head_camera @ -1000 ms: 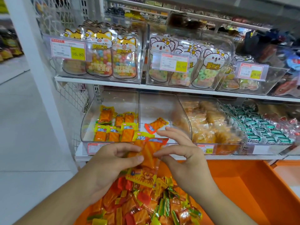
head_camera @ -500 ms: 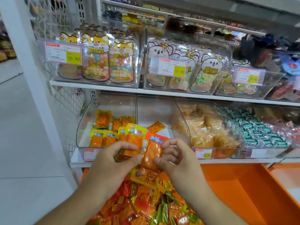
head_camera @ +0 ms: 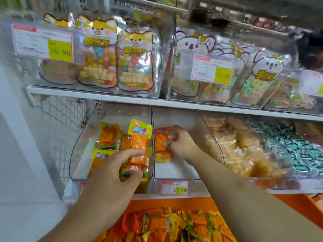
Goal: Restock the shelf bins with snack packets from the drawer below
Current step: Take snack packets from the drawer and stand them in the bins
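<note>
white shop shelving fills the view, clear plastic bins in rows on 2 levels; at the lower level the left hand [head_camera: 115,170] has its thumb and fingers curled round the lower end of a yellow-topped packet [head_camera: 139,142], holding it upright inside the left bin [head_camera: 80,154], with what looks like a second crinkled packet tucked under the palm; the right hand [head_camera: 178,142] reaches into the middle bin [head_camera: 173,172] and grips an orange packet [head_camera: 160,141] near its edge, just above 1 more packet [head_camera: 162,157] lying on the bin floor; these packets look light, thin and soft, with glossy film likely to slip and crackle, so a pinch at the flat sealed end or across the middle should hold best, and squeezing hard may crush the filling; each is a small orange pillow pouch with a yellow or red header strip and blue print too blurred to read; the left bin is partly stocked, the middle bin almost bare; below, the orange drawer [head_camera: 288,201] holds a loose heap of mixed packets [head_camera: 174,226]; above, animal-faced candy bags [head_camera: 97,55] sit behind a price tag [head_camera: 43,42].
</note>
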### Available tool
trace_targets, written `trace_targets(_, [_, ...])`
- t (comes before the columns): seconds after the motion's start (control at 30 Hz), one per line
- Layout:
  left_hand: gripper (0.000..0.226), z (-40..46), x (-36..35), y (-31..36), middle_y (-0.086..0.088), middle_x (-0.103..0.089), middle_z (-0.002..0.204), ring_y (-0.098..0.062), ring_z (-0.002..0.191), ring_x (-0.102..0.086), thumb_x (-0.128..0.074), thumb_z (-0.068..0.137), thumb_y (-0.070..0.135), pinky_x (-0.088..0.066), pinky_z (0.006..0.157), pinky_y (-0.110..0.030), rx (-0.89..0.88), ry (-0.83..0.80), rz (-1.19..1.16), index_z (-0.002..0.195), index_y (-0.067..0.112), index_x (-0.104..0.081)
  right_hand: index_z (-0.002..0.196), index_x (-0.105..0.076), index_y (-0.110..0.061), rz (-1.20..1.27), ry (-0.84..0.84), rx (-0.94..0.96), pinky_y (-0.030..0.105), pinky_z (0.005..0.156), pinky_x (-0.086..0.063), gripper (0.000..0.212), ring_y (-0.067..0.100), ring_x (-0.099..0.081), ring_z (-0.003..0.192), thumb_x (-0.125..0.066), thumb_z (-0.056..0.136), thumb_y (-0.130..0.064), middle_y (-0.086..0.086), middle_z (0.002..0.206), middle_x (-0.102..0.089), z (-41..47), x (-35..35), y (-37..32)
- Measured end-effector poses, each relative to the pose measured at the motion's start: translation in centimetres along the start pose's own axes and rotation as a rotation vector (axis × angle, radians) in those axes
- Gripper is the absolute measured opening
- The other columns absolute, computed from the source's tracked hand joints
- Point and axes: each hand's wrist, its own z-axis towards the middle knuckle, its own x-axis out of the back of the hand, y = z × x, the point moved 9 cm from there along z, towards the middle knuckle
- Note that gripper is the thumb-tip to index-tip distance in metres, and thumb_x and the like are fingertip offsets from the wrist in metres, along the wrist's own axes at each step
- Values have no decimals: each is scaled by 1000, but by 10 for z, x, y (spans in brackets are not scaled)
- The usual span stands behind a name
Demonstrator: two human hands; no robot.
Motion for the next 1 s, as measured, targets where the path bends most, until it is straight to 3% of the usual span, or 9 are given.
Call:
trace_targets(0.07, [37, 2, -2, -6, 51, -49, 106, 42, 96, -35, -69, 95, 29, -33, 74, 8, 20, -3, -17, 119, 57, -63, 113, -62, -6, -5, -85, 26, 20, 70, -48, 48, 1, -57, 70, -58, 69, 9, 4, 83, -59, 12, -10, 2])
trace_targets(0.17, [41, 1, -4, -14, 55, -51, 109, 31, 106, -44, -70, 93, 29, -38, 82, -1, 26, -23, -29, 118, 60, -62, 129, -62, -20, -63, -84, -19, 32, 78, -57, 69, 27, -72, 98, -55, 64, 2, 9, 123, -70, 17, -1, 22])
trace_targets(0.27, [43, 0, -5, -15, 47, -58, 112, 19, 111, -52, -71, 93, 27, -42, 88, -10, 30, -29, -43, 118, 61, -62, 143, -54, -22, -429, -116, -40, 34, 100, -52, 70, 30, -66, 119, -58, 76, -4, 10, 139, -63, 14, 6, 33])
trace_targets(0.33, [43, -1, -5, -13, 46, -58, 111, 20, 110, -52, -70, 93, 26, -42, 87, -10, 30, -31, -48, 118, 60, -62, 144, -56, -25, -678, -161, -18, 28, 107, -44, 63, 28, -61, 126, -63, 84, -8, 5, 138, -65, 9, 5, 37])
trace_targets(0.47, [40, -2, -6, -8, 46, -55, 112, 30, 106, -45, -69, 95, 25, -38, 79, -6, 33, -40, -29, 117, 57, -63, 129, -68, -29, -818, -147, 0, 28, 105, -47, 51, 25, -64, 118, -66, 81, -14, 3, 127, -68, 0, 10, 37])
trace_targets(0.73, [37, -4, -5, -2, 39, -57, 116, 14, 103, -55, -68, 96, 24, -42, 74, -12, 65, -43, -18, 116, 55, -64, 102, -63, -22, -928, -203, -22, 35, 89, -56, 25, 24, -63, 100, -73, 81, -31, 5, 104, -67, -21, 8, 34])
trace_targets(0.83, [36, -6, -4, 0, 35, -60, 116, 17, 91, -57, -67, 96, 25, -45, 63, -12, 90, -41, -19, 115, 55, -63, 101, -59, -22, -895, -208, -8, 32, 80, -54, 28, 21, -63, 93, -77, 79, -26, -2, 99, -67, -28, 9, 32])
trace_targets(0.9, [35, -6, -3, 2, 32, -62, 115, 13, 87, -59, -68, 96, 24, -48, 56, -11, 103, -36, -25, 114, 55, -64, 112, -57, -21, -885, -252, -34, 32, 79, -54, 45, 21, -63, 97, -84, 76, -23, -1, 106, -67, -33, 8, 32])
trace_targets(1.0, [36, -7, 0, 5, 31, -63, 113, 11, 89, -60, -68, 97, 23, -51, 58, -10, 102, -37, -50, 113, 55, -64, 118, -61, -18, -866, -267, -48, 20, 68, -48, 50, 15, -60, 97, -87, 75, -15, -4, 106, -66, -37, 10, 30])
